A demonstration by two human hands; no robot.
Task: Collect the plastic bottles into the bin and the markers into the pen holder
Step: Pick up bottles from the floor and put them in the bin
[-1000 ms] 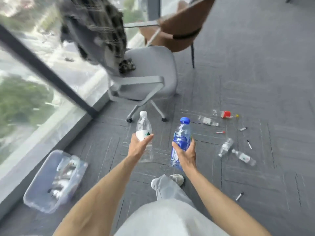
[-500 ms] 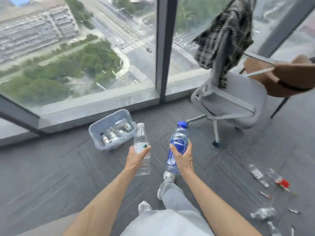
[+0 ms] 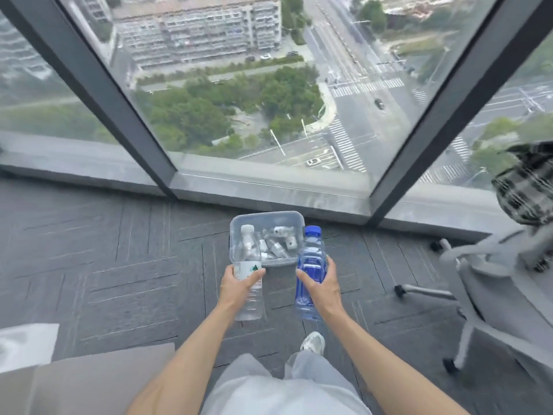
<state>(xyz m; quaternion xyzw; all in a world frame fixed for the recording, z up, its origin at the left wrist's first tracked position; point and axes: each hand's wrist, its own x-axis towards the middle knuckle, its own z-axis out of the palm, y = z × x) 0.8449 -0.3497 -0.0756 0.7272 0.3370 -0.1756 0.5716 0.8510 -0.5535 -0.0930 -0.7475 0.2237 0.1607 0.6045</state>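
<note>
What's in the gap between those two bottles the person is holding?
In the head view, the clear bottle and blue bottle frame the bin, holding small bottles; lower down, only grey carpet shows.

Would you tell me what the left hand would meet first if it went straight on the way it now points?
Probably the clear plastic bin ahead: the left hand and its clear bottle point at its near wall, though depth is unclear.

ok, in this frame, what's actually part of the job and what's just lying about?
Job:
- clear bottle, gripped in left hand
- blue bottle, gripped in right hand
- bin, with bottles already inside
No markers or pen holder in view.

Lying about:
- office chair
- plaid cloth draped on it
</note>
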